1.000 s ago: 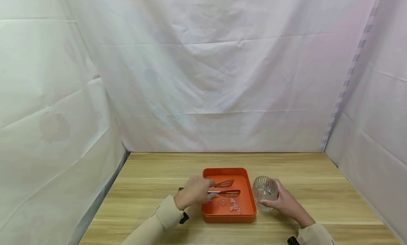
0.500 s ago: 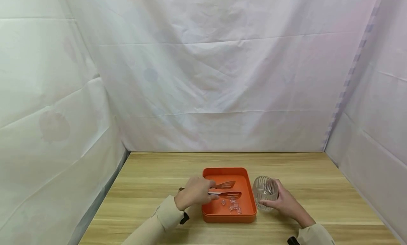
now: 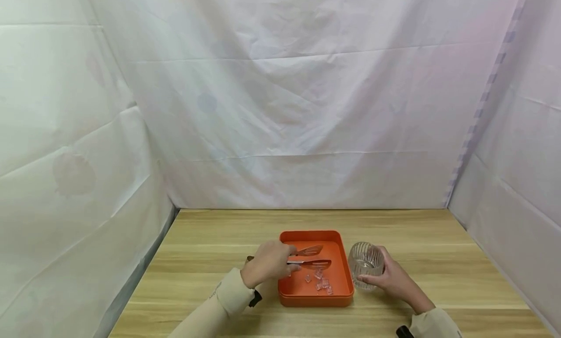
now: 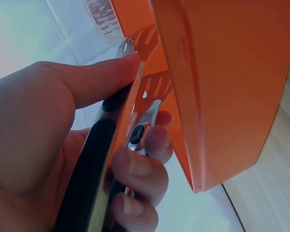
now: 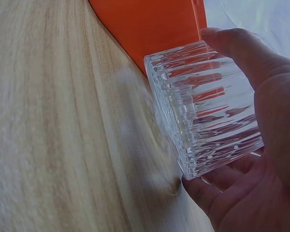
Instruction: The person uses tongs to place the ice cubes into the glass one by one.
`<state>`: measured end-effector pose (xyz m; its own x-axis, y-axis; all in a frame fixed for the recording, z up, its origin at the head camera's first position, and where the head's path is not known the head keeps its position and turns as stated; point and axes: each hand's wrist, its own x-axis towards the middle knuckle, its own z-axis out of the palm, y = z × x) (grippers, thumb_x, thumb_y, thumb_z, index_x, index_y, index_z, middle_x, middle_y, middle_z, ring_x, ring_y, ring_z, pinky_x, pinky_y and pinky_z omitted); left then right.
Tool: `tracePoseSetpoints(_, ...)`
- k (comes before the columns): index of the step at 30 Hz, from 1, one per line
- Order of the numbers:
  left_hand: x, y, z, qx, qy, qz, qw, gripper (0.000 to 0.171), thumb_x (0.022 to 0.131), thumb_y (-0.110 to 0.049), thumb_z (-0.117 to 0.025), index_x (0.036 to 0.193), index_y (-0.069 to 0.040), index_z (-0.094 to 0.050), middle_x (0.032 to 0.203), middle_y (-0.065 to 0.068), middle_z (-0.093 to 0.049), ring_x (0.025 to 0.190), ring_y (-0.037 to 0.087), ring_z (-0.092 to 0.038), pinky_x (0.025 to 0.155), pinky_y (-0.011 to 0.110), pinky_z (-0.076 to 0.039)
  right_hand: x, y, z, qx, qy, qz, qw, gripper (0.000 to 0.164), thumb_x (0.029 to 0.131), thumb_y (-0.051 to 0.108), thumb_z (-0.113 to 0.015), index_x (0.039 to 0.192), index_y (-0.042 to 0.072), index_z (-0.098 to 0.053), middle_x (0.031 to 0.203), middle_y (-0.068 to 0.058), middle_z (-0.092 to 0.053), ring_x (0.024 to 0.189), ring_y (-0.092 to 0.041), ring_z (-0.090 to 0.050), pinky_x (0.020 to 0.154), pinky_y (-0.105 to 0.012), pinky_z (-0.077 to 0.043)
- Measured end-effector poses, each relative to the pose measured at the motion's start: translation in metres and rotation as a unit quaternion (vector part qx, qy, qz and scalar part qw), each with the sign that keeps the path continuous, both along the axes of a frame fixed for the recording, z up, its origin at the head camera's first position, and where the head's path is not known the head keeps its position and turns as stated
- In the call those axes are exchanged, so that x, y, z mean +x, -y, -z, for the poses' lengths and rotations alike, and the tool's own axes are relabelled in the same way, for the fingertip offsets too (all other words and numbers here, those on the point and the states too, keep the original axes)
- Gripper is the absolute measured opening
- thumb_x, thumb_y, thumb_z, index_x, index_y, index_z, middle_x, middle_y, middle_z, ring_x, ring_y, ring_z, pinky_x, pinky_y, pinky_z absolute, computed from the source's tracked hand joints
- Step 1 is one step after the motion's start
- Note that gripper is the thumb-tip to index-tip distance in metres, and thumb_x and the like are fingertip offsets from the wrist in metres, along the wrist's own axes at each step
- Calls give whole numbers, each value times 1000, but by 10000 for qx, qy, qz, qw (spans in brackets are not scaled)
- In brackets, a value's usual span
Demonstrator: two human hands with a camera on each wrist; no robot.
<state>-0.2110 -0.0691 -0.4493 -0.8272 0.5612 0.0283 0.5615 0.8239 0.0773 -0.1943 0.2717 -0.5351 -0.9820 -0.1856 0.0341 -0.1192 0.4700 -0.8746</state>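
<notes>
My left hand (image 3: 269, 265) grips a pair of tongs (image 4: 89, 169) by their dark handles, thumb on one arm and curled fingers on the other. The slotted tong heads stand apart over the orange tray (image 3: 315, 302), with nothing seen between them. Below and right of the tips lie several small clear cubes (image 3: 325, 283) on the tray floor. To the right of the tray, my right hand (image 3: 394, 278) holds a clear ribbed glass (image 3: 364, 261) round its side. The glass looks slightly tilted in the right wrist view, and no cubes show in it.
The tray's side wall (image 4: 232, 96) rises close beside the left fingers. Its other wall (image 5: 150, 24) is next to the glass. A wooden tabletop (image 3: 210, 231) lies under everything, with white cloth (image 3: 280, 109) hanging behind and on both sides.
The tong heads dipped slightly toward the cubes, then moved back up and a little left. Both hands have stayed nearly in place, and the glass has not visibly moved.
</notes>
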Motion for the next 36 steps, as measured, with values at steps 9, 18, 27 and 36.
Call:
tracePoseSetpoints(9, -3, 0, -2, -103, 16, -156, 9998, 31, 81, -49, -67, 96, -22, -68, 59, -12, -50, 50, 6, -43, 43, 24, -34, -1, 0, 1, -91, -23, -16, 10000, 86, 67, 30, -84, 134, 13, -32, 120, -19, -54, 98, -24, -60, 74, -25, -51)
tracePoseSetpoints(18, -8, -1, -1, -125, -3, -393, 9991, 36, 82, -49, -66, 106, -23, -67, 76, -9, -64, 51, 7, -43, 44, 24, -34, 0, 0, 1, -140, 32, -23, 9999, 87, 67, 30, -84, 134, 13, -32, 120, -19, -54, 98, -24, -60, 74, -25, -51)
tracePoseSetpoints(27, -4, -4, -6, -223, 166, -84, 9996, 37, 81, -52, -65, 103, -23, -69, 58, -14, -53, 50, 5, -44, 45, 24, -36, -1, -1, 0, -104, -1, -37, 9999, 87, 67, 30, -84, 135, 11, -31, 122, -20, -53, 101, -26, -60, 75, -24, -50)
tracePoseSetpoints(36, 0, -7, -7, -384, 21, -74, 9992, 35, 79, -53, -67, 99, -25, -71, 62, -12, -57, 50, 5, -43, 45, 24, -36, 0, -1, 0, -23, 26, -10, 10000, 87, 68, 31, -84, 135, 11, -31, 121, -19, -54, 99, -24, -60, 74, -25, -50)
